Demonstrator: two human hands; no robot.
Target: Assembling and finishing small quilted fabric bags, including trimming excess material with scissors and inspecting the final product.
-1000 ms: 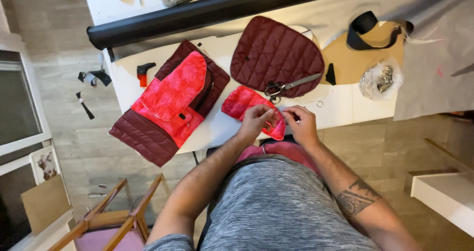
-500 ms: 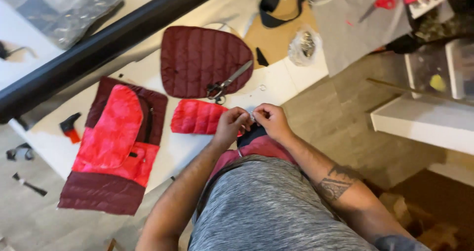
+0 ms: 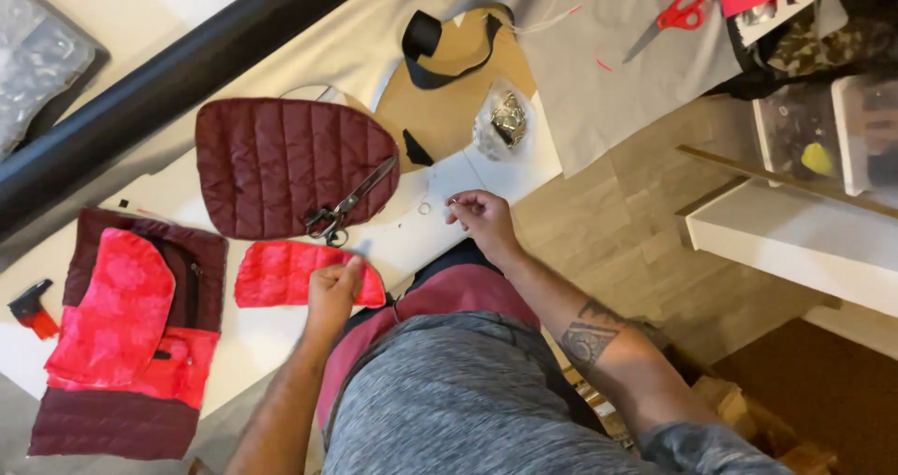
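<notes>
My left hand (image 3: pixel 334 287) pinches the right edge of a small red quilted fabric piece (image 3: pixel 285 274) lying on the white table (image 3: pixel 440 190). My right hand (image 3: pixel 479 217) hovers at the table's near edge, its fingertips closed on what looks like a small metal ring; another small ring (image 3: pixel 425 208) lies on the table just left of it. Dark metal scissors (image 3: pixel 348 204) rest on a maroon quilted panel (image 3: pixel 281 162) behind the red piece.
A red and maroon stack of fabric pieces (image 3: pixel 131 330) lies at the left. A clear bag of metal hardware (image 3: pixel 508 120), black strap (image 3: pixel 440 50) on brown card, and red-handled scissors (image 3: pixel 673 17) on grey cloth lie further back. A black fabric roll (image 3: pixel 168 82) crosses the table.
My hands have separated: the right one left the red piece and moved right toward the small rings. The left stays on the red fabric. The camera view shifted right.
</notes>
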